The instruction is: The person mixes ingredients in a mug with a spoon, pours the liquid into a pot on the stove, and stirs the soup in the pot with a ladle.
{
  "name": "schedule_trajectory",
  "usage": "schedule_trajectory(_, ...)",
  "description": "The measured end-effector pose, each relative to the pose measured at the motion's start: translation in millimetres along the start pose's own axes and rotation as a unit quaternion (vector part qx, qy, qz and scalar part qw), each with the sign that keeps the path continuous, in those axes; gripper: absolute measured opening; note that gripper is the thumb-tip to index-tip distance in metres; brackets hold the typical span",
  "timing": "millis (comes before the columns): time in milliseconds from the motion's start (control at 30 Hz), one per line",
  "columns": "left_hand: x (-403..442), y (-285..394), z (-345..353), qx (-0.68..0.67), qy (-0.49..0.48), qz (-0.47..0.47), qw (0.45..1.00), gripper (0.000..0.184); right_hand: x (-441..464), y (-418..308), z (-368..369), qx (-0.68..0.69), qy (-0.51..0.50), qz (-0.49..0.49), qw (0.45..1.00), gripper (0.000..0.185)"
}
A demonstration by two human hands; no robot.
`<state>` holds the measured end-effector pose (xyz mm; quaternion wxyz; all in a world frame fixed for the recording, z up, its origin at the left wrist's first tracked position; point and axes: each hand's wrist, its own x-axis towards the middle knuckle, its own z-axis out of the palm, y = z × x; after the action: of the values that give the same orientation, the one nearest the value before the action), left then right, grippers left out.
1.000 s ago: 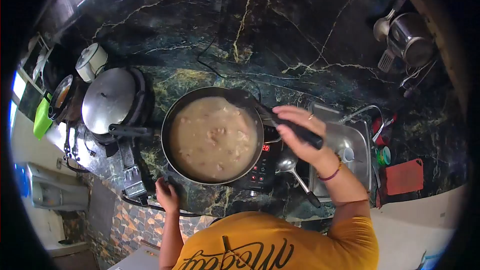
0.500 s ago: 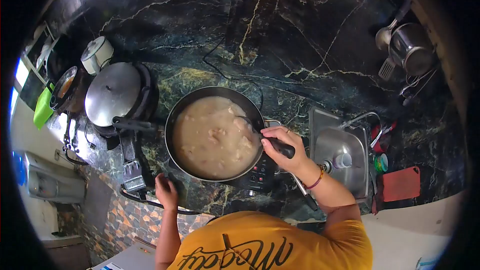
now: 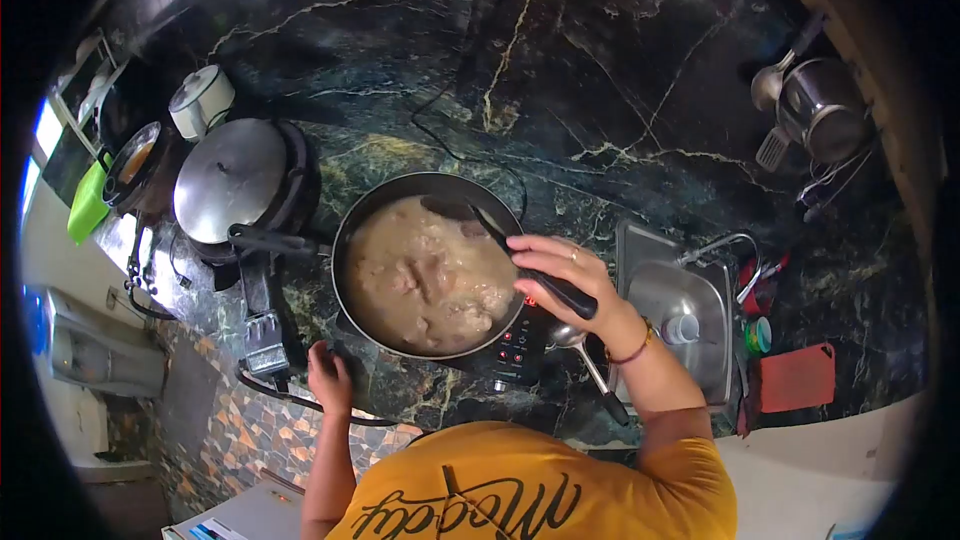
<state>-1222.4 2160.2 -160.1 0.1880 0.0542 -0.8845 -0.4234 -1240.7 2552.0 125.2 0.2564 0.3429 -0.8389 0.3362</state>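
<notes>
A deep dark pan (image 3: pixel 338 285) of pale, thick stew with chunky pieces sits on a black induction cooktop (image 3: pixel 512 365). My right hand (image 3: pixel 565 275) is closed around the black handle of a spatula (image 3: pixel 492 228). Its dark blade lies in the stew near the far rim, partly covered. At the counter's front edge, left of the pan, rests my left hand (image 3: pixel 330 378), fingers loosely bent and thumb apart, with nothing visible in it. Below my right forearm, a metal ladle (image 3: pixel 590 355) with a black grip lies beside the cooktop.
A lidded pot (image 3: pixel 230 180) stands left of the pan, near the pan's long handle (image 3: pixel 270 240). On the right are a steel sink (image 3: pixel 680 290) with a cup, a red cutting board (image 3: pixel 797 378) and a utensil holder (image 3: pixel 825 110). A cord (image 3: pixel 430 125) runs behind the pan.
My right hand has swung the spatula's blade toward the far side of the pan, and the stew's surface has shifted, showing more chunks. The left hand stays at the counter edge.
</notes>
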Motion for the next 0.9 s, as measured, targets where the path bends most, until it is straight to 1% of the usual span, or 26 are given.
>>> schedule_trajectory(33,-0.2,-0.4,0.3,-0.001,0.002,-0.001,1.0,0.03,2.2,5.5,1.8,0.0,-0.025,0.031,0.999,0.035)
schedule_trajectory(133,-0.1,-0.5,0.4,0.003,0.011,0.0,1.0,0.03,8.1,24.6,17.5,0.015,-0.054,0.05,0.997,0.035)
schedule_trajectory(200,-0.1,2.0,-1.3,0.004,0.0,-0.013,1.0,0.031,4.5,36.1,27.3,0.013,-0.054,0.047,0.997,0.035)
schedule_trajectory(267,-0.3,2.1,-1.4,0.007,0.002,-0.016,1.0,0.031,3.9,42.7,32.3,0.028,-0.078,0.074,0.994,0.033)
schedule_trajectory(300,-0.7,1.8,-1.0,0.009,0.001,-0.017,1.0,0.031,3.2,43.0,34.1,0.029,-0.081,0.072,0.994,0.033)
schedule_trajectory(367,-0.9,-0.6,0.0,0.002,0.002,-0.016,1.0,0.031,-1.5,40.4,36.7,0.089,-0.044,0.148,0.984,0.029)
schedule_trajectory(400,-1.0,-0.2,0.0,-0.005,0.002,-0.012,1.0,0.031,-3.4,38.7,36.4,0.089,-0.046,0.148,0.984,0.029)
schedule_trajectory(467,-0.6,1.1,-0.2,-0.004,0.003,-0.014,1.0,0.03,-6.6,34.8,33.6,0.138,-0.032,0.251,0.958,0.027)
schedule_trajectory(500,-0.3,2.2,0.0,-0.004,0.004,-0.015,1.0,0.029,-8.6,31.9,31.3,0.137,-0.033,0.25,0.958,0.027)
schedule_trajectory(567,-1.1,-1.5,1.9,-0.004,0.007,-0.012,1.0,0.03,-14.6,25.8,26.5,0.204,-0.016,0.362,0.91,0.023)
schedule_trajectory(600,-1.0,-1.4,1.8,-0.004,0.009,-0.008,1.0,0.031,-18.2,24.0,24.6,0.203,-0.016,0.362,0.91,0.023)
schedule_trajectory(667,-1.1,-1.1,1.0,0.001,0.003,-0.013,1.0,0.031,-25.4,21.3,19.2,0.256,-0.01,0.338,0.905,0.023)
schedule_trajectory(700,-0.9,0.4,0.0,0.007,-0.003,-0.019,1.0,0.032,-25.5,14.9,10.9,0.269,-0.046,0.377,0.885,0.023)
schedule_trajectory(733,-0.9,2.4,-0.5,0.006,-0.004,-0.019,1.0,0.032,-25.8,8.9,3.1,0.268,-0.046,0.377,0.886,0.023)
schedule_trajectory(800,-0.5,5.3,-1.9,0.011,-0.012,-0.03,0.999,0.032,-23.7,-2.7,-8.2,0.213,-0.128,0.28,0.927,0.024)
schedule_trajectory(833,-0.2,5.1,-1.8,0.011,-0.012,-0.03,0.999,0.032,-20.0,-9.6,-11.9,0.2,-0.124,0.229,0.945,0.023)
schedule_trajectory(867,0.2,4.4,-1.8,0.021,-0.008,-0.017,1.0,0.031,-15.5,-16.2,-16.2,0.2,-0.124,0.229,0.945,0.023)
schedule_trajectory(900,0.7,5.3,-2.0,0.032,-0.003,-0.004,0.999,0.03,-10.8,-22.5,-20.8,0.178,-0.128,0.185,0.958,0.025)
